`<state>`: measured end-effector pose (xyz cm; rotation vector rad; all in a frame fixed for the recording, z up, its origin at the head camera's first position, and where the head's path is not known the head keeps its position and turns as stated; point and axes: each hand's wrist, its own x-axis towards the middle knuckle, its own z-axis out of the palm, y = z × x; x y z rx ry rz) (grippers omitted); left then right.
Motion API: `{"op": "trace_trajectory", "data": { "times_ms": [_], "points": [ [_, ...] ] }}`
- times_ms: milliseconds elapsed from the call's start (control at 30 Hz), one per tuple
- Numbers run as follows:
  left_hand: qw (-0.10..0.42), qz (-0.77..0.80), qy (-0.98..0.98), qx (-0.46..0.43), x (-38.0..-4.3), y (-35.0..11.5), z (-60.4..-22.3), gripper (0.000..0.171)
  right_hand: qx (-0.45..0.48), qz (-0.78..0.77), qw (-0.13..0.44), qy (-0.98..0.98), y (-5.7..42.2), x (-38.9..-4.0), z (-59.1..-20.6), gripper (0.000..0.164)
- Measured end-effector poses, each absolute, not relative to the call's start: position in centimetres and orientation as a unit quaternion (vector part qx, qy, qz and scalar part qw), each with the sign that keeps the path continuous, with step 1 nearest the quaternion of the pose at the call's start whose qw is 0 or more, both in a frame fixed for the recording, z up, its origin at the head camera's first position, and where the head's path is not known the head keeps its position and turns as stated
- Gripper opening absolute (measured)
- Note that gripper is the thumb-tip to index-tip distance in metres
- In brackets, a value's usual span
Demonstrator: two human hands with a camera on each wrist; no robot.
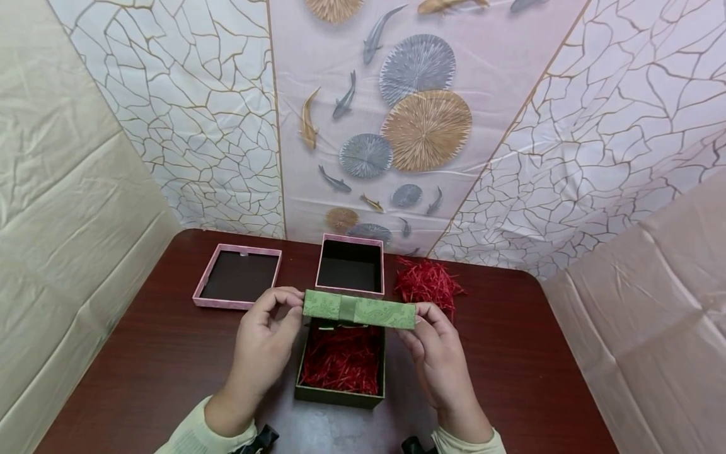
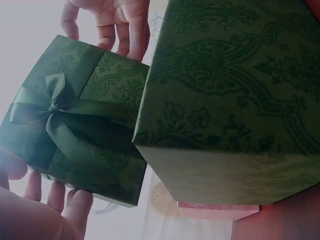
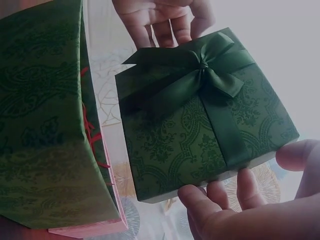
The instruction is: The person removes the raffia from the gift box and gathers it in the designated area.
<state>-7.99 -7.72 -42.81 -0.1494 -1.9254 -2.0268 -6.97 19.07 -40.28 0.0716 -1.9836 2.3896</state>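
Observation:
A green patterned box lid [image 1: 386, 313] is raised over the near box, its side facing the head camera. My left hand [image 1: 263, 347] grips its left edge between thumb and fingers, while my right hand [image 1: 442, 362] pinches the right edge. Across the lid's top runs a dark green ribbon tied in a bow [image 2: 52, 107], seen in both wrist views. Below stands the matching green box [image 1: 334, 396], uncovered, with red shredded paper [image 1: 343, 362] inside. The lid hides the box's far rim in the head view.
Behind the green box stands an uncovered pink box [image 1: 349, 291] with a dark inside. To its left lies a pink lid [image 1: 227, 303], inside facing up. A heap of red shredded paper [image 1: 428, 282] sits to its right, near the back edge of the brown table [image 1: 522, 372].

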Motion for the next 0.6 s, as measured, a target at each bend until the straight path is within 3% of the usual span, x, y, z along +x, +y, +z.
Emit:
{"op": "trace_trajectory", "data": {
  "times_ms": [300, 433, 600],
  "points": [
    [0.122, -0.722, -0.681, -0.021, -8.34, -8.08, -42.53, 0.026, 0.010, 0.775, 0.031, -0.631, 19.22, -7.14, -40.55, 0.014],
    [0.113, -0.729, -0.675, -0.005, -8.53, -8.14, -42.54, 0.024, 0.018, 0.773, 0.036, -0.633, 19.38, -7.15, -40.59, 0.015],
    [0.104, -0.743, -0.661, 0.003, -8.69, -8.23, -42.54, 0.022, 0.020, 0.767, 0.038, -0.640, 19.33, -7.16, -40.50, 0.030]
  ]
}}
